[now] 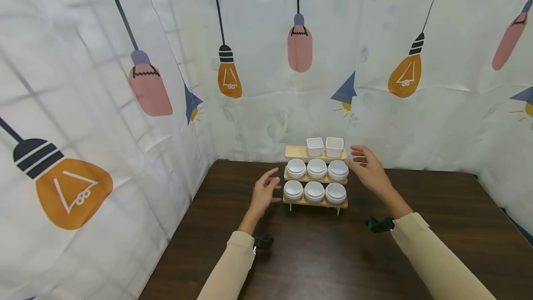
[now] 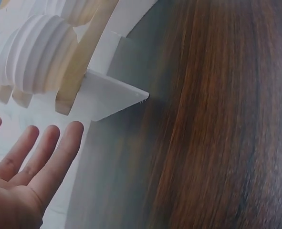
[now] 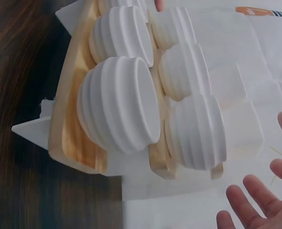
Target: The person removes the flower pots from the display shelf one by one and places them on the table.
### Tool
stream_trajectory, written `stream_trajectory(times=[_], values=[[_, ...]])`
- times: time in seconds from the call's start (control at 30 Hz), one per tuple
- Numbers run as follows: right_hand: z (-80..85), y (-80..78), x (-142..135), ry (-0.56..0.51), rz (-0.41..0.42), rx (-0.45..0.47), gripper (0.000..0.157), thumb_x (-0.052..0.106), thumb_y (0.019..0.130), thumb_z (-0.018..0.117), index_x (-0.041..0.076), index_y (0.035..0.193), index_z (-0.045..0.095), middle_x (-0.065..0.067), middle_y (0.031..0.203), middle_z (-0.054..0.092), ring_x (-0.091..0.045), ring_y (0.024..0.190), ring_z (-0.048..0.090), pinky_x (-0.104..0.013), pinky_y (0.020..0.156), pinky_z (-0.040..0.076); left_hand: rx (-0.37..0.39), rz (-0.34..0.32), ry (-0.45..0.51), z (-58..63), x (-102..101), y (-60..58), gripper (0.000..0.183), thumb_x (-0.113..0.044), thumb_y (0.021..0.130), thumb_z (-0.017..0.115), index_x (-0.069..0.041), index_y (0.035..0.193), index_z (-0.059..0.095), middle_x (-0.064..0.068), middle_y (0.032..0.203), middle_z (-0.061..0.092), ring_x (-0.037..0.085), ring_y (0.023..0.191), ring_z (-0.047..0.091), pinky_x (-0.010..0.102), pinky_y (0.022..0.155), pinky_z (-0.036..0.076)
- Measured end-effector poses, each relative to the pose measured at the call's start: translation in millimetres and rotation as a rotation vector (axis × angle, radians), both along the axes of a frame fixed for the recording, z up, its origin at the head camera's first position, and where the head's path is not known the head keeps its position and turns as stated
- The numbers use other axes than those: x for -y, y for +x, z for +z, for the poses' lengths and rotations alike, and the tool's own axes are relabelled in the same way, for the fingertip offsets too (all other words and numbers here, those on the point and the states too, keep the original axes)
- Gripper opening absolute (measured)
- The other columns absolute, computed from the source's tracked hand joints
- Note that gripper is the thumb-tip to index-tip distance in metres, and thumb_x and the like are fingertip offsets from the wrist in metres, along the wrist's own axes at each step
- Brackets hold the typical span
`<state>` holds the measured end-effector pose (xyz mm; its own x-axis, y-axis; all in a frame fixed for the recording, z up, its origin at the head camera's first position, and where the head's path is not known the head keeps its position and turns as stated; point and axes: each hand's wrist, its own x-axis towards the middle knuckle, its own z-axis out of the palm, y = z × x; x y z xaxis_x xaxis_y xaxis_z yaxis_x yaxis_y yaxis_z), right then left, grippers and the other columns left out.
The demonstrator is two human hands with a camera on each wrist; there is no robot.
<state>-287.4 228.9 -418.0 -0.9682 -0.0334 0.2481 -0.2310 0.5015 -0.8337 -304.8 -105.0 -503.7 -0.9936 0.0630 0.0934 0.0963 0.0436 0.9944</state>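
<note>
We've got the left hand [image 1: 262,193] and right hand [image 1: 368,170] both released, fingers loosely spread, flanking the tiered stand [image 1: 295,152] here on the desk [image 1: 312,253], white containers [image 1: 317,167] on all three tiers!

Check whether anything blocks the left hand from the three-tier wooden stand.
Nothing visible does: the left hand is beside the three-tier wooden stand, and the left wrist view shows only a gap between them.

Left hand [image 1: 262,194] and right hand [image 1: 370,172] extend forward (arms [image 1: 437,256] apart), fingers [image 2: 57,160] loosely spread.
</note>
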Motion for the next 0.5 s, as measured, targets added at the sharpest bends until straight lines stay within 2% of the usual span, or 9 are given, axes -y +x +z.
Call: stream_trajectory(times=[0.17,0.27,0.33,0.37,0.5], values=[[0.8,-5.5,1.2,-0.019,-0.029,0.041,0.065,0.038,0.103,0.061,0.007,0.155,0.037,-0.025,0.152,0.046,-0.044,0.138,0.045,-0.060,0.115,0.037,0.051,-0.039,0.068,-3.3,-4.4,-2.2,0.044,-0.023,0.107,0.055,-0.017,0.151,0.052,0.029,0.140,0.054,0.051,0.120,0.058,0.066,0.077,0.058],[0.9,-9.1,1.1,-0.030,-0.040,0.058,0.067,0.038,0.103,0.062,0.008,0.157,0.035,-0.024,0.153,0.046,-0.044,0.138,0.045,-0.061,0.113,0.040,0.069,-0.063,0.064,-2.9,-6.3,-4.4,0.046,-0.023,0.108,0.053,-0.014,0.153,0.049,0.027,0.138,0.055,0.041,0.113,0.063,0.064,0.076,0.059],[0.5,-11.7,0.8,-0.037,-0.040,0.058,0.069,0.038,0.102,0.063,0.008,0.157,0.034,-0.024,0.153,0.045,-0.045,0.138,0.045,-0.061,0.111,0.041,0.086,-0.073,0.051,3.2,-6.9,-2.5,0.046,-0.022,0.108,0.053,-0.012,0.153,0.048,0.026,0.136,0.056,0.034,0.109,0.065,0.063,0.075,0.060],[0.5,-12.8,0.8,-0.041,-0.039,0.056,0.069,0.038,0.102,0.063,0.008,0.157,0.035,-0.025,0.153,0.045,-0.045,0.138,0.045,-0.062,0.111,0.041,0.090,-0.078,0.047,7.7,-7.0,0.0,0.046,-0.021,0.108,0.053,-0.012,0.153,0.049,0.025,0.136,0.057,0.033,0.109,0.065,0.062,0.075,0.060],[-0.8,-17.6,2.1,-0.067,-0.038,0.047,0.071,0.037,0.101,0.065,0.006,0.157,0.034,-0.026,0.153,0.045,-0.046,0.136,0.046,-0.063,0.109,0.043,0.098,-0.053,0.036,5.9,-8.9,-1.6,0.044,-0.025,0.108,0.054,-0.017,0.151,0.052,0.020,0.132,0.058,0.028,0.105,0.064,0.051,0.067,0.063]])
